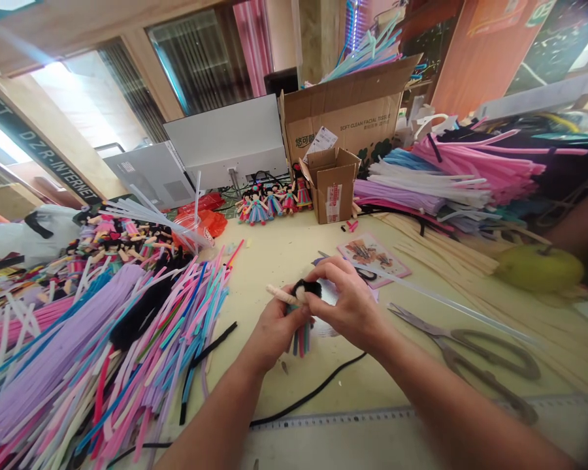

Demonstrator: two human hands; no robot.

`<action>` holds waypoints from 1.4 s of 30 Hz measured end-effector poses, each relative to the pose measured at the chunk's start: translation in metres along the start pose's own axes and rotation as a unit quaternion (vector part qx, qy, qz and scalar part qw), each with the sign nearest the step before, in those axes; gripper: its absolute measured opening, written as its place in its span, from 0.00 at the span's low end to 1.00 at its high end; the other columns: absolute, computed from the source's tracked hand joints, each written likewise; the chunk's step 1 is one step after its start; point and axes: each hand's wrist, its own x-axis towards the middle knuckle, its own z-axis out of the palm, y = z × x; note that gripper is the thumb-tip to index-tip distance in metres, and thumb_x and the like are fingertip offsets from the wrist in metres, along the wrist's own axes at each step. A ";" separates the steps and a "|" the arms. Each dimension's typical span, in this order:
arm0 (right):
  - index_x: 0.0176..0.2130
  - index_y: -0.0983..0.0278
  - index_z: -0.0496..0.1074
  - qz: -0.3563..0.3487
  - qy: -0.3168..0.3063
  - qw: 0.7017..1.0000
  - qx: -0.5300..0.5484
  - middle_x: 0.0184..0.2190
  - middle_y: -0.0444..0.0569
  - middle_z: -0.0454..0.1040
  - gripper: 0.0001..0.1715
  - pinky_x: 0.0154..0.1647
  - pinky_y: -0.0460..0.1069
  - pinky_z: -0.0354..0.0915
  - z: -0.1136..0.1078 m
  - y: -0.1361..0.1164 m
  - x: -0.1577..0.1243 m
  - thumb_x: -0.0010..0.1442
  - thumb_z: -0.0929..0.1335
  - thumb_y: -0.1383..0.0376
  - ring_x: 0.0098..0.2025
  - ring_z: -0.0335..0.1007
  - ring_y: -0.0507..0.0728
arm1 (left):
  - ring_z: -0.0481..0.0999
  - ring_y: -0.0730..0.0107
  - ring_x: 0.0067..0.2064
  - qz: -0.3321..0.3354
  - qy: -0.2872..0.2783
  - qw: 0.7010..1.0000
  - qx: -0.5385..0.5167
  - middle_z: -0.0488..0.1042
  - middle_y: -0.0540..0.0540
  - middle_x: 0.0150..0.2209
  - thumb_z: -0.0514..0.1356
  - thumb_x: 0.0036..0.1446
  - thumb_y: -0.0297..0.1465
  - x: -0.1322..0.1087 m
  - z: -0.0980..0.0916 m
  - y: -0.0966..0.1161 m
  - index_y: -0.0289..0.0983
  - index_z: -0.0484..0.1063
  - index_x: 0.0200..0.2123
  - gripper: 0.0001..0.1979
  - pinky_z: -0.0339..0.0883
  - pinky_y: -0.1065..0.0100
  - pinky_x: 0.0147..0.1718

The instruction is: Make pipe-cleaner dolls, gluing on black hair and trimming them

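Observation:
My left hand (273,328) is closed round a small pipe-cleaner doll (301,312) with a pale head, black hair and a skirt of coloured strands hanging below. A beige arm piece sticks out to the left of it. My right hand (349,301) pinches the black hair at the top of the doll, fingers curled together. Both hands are over the pale yellow table (284,254), near its middle. A black pipe cleaner (313,393) trails across the table below my hands.
A heap of coloured pipe cleaners (93,352) fills the left. Large scissors (470,349) lie to the right, a green fruit (539,267) beyond. Finished dolls (269,202), a small cardboard box (332,186) and a bigger carton (347,111) stand at the back. More bundles (451,176) are stacked at the right.

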 end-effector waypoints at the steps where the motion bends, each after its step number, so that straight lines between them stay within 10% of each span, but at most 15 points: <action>1: 0.36 0.60 0.70 0.001 -0.001 1.000 0.001 0.37 0.46 0.69 0.09 0.46 0.53 0.61 0.000 0.000 0.000 0.53 0.70 0.70 0.43 0.65 0.58 | 0.68 0.71 0.37 -0.009 0.001 1.000 -0.017 0.68 0.48 0.37 0.64 0.57 0.37 0.000 0.000 0.000 0.37 0.68 0.47 0.17 0.65 0.68 0.39; 17: 0.39 0.60 0.73 -0.034 0.002 0.999 -0.010 0.39 0.47 0.70 0.11 0.48 0.53 0.61 0.004 -0.002 -0.003 0.54 0.70 0.71 0.45 0.66 0.58 | 0.70 0.71 0.37 -0.016 0.009 0.998 -0.061 0.71 0.47 0.38 0.66 0.55 0.36 0.001 0.002 -0.003 0.36 0.70 0.47 0.18 0.66 0.68 0.39; 28: 0.45 0.61 0.74 0.065 0.040 0.988 0.136 0.40 0.49 0.71 0.13 0.43 0.52 0.64 -0.010 0.007 0.007 0.65 0.63 0.63 0.42 0.67 0.55 | 0.75 0.71 0.32 -0.095 0.051 0.986 -0.127 0.75 0.46 0.32 0.69 0.50 0.37 -0.001 -0.006 0.006 0.35 0.69 0.40 0.19 0.69 0.69 0.33; 42: 0.42 0.58 0.75 0.031 -0.018 0.996 0.085 0.39 0.46 0.72 0.15 0.48 0.53 0.62 -0.003 0.002 0.000 0.53 0.72 0.69 0.46 0.67 0.57 | 0.71 0.71 0.36 -0.023 0.035 0.999 -0.007 0.71 0.49 0.35 0.67 0.53 0.38 -0.001 0.001 0.004 0.36 0.70 0.44 0.18 0.67 0.67 0.38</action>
